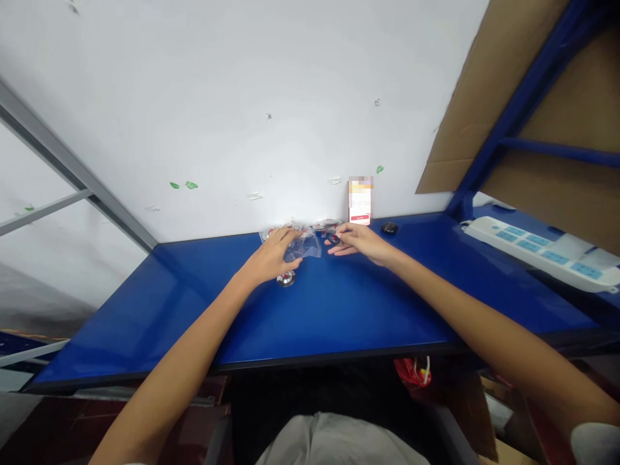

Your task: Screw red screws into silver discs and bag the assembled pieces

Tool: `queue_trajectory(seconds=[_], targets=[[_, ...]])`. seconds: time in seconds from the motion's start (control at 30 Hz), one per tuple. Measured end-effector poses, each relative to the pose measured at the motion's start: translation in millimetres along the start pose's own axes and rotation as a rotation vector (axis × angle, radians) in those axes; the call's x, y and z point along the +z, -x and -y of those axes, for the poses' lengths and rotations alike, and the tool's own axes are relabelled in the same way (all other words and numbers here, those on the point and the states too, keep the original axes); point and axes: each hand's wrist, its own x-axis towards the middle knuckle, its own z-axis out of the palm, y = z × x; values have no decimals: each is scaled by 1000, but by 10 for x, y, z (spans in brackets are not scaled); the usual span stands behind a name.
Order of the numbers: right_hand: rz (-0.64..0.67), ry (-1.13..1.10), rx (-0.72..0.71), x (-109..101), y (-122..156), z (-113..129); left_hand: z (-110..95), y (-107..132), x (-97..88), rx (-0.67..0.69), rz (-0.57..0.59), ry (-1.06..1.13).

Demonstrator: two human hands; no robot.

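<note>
My left hand [274,255] is at the back of the blue table, fingers spread and thumb apart, over a crumpled clear plastic bag [309,247]. Just below its thumb lies a shiny round silver disc [286,279] with red in the middle. To the right, my right hand [357,241] pinches a small dark round disc [332,238] between thumb and fingers, with its other fingers loosely stretched. More shiny pieces with red on them [323,225] lie behind the hands against the wall, partly covered by plastic; their exact kind is too small to tell.
A phone [360,201] with a lit screen leans on the white wall behind my right hand. Right of it sits a small black object [389,228]. A white power strip [542,253] lies at the right, by a blue metal frame [513,84] and cardboard [465,123].
</note>
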Motion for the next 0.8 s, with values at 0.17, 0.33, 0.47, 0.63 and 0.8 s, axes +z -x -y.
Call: queue_trajectory(seconds=[0.17, 0.33, 0.47, 0.63, 0.8], targets=[[27, -229, 130, 38, -14, -28, 10, -5, 5, -3, 5, 6], [62, -311, 120, 59, -38, -90, 1, -5, 9, 0, -1, 4], [18, -171, 81, 79, -25, -100, 1, 0, 9, 2, -2, 13], [-51, -52, -46, 134, 6, -34, 6, 6, 15, -1, -2, 0], [-167, 253, -338, 239, 76, 33, -47, -4, 36, 2, -19, -47]])
